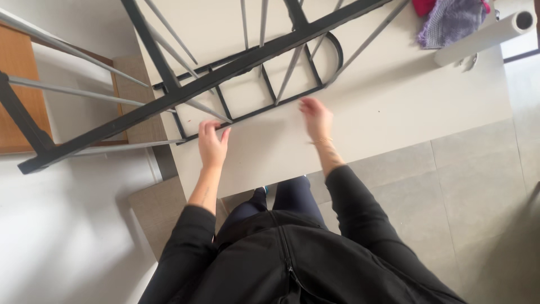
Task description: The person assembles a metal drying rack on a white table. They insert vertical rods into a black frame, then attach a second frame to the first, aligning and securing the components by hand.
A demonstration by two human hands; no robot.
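A black metal rack (225, 73) with grey rods lies tilted across a white table (394, 107), its long black bar running from lower left to upper right. My left hand (212, 145) reaches toward the near corner of the rack's base frame, fingers spread and holding nothing. My right hand (316, 117) hovers over the bare tabletop just in front of the frame, blurred, fingers apart and empty. Both arms wear black sleeves pushed up at the wrist.
A roll of white paper (486, 35) and a purple knitted cloth (450, 22) lie at the table's far right corner. A wooden panel (17, 84) stands at the left. Grey floor tiles (450, 186) spread to the right.
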